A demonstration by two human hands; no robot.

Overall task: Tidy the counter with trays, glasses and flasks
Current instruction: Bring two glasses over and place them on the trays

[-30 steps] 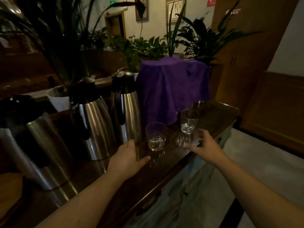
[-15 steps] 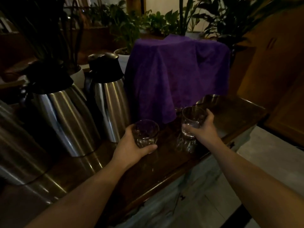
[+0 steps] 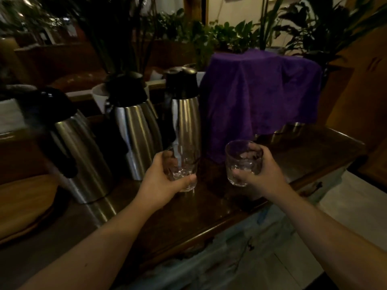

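Left hand (image 3: 162, 182) wrapped around a clear tumbler (image 3: 181, 169), thumb across its lower front, held just above the dark wooden counter (image 3: 213, 214). Right hand (image 3: 258, 174) grips a second clear glass (image 3: 243, 162), fingers behind, thumb in front, raised off the counter and tilted slightly. Glasses side by side, apart. Behind them three steel flasks with black tops: left flask (image 3: 77, 147), middle flask (image 3: 134, 130), right flask (image 3: 184, 114), upright in a row. Purple cloth (image 3: 259, 105) drapes over something right of the flasks; a metal base (image 3: 290, 127) shows under its edge. Wooden tray (image 3: 23, 206) at far left. Potted plants (image 3: 226, 36) behind.
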